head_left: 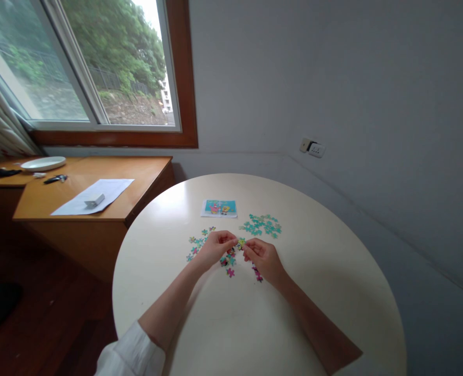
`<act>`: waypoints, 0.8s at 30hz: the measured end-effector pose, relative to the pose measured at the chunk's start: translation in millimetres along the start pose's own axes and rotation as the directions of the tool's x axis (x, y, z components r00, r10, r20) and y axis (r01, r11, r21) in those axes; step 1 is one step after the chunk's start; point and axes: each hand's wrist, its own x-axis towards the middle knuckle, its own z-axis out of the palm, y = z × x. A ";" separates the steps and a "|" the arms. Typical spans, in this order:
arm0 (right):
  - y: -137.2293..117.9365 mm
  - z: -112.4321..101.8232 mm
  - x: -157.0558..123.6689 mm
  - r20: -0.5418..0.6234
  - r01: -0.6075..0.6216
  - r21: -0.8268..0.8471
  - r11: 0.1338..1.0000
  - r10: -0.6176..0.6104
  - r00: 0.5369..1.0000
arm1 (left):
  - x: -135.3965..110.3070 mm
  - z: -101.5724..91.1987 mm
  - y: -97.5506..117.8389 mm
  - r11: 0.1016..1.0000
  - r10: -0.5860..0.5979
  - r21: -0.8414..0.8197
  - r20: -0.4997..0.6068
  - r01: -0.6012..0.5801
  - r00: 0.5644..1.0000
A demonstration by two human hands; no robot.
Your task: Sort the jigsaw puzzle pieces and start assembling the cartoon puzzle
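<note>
On the round cream table my left hand and my right hand meet fingertip to fingertip. Both pinch small jigsaw pieces with yellow on them, held together just above the tabletop. Loose coloured pieces lie scattered under and to the left of my left hand. A few pink pieces lie between my wrists. A heap of teal pieces sits beyond my right hand. A small cartoon reference picture lies flat farther back.
A wooden desk stands at the left under a window, with a sheet of paper, a small box, a white plate and dark small items. A wall socket is on the right wall.
</note>
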 end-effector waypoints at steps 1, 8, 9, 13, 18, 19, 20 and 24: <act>0.1 0.0 0.1 0.001 0.002 -0.003 1.000 -0.002 1.000 | -0.1 0.1 0.0 1.000 -0.001 -0.005 0.004 0.001 1.000; 0.5 -0.3 0.3 -0.001 -0.007 -0.020 1.000 0.007 1.000 | 0.7 1.5 -0.1 0.997 -0.037 -0.061 0.014 0.038 0.999; 0.6 -0.4 0.1 -0.003 -0.010 -0.022 1.000 0.010 1.000 | 0.9 1.6 -0.3 0.996 -0.047 -0.069 0.013 0.048 0.999; -0.2 -0.3 -0.2 -0.023 -0.007 -0.008 1.000 0.007 1.000 | 1.1 0.7 -1.1 0.995 -0.068 -0.072 -0.007 0.067 0.998; -1.2 -0.2 0.3 -0.027 0.014 0.003 1.000 -0.014 1.000 | -0.2 0.1 -2.0 0.999 -0.029 -0.016 0.024 0.030 0.999; -1.1 -0.2 0.3 -0.024 0.014 0.001 1.000 -0.014 1.000 | -0.4 0.3 -2.2 1.000 -0.021 -0.008 0.030 0.021 0.999; -1.0 -0.1 0.4 -0.021 0.011 -0.001 1.000 -0.011 1.000 | -0.6 0.6 -2.3 1.000 -0.012 -0.004 0.032 0.013 0.999; -2.3 0.9 0.3 -0.014 -0.013 -0.003 1.000 0.013 1.000 | -0.6 1.5 -3.9 1.000 0.011 0.016 0.040 -0.012 0.999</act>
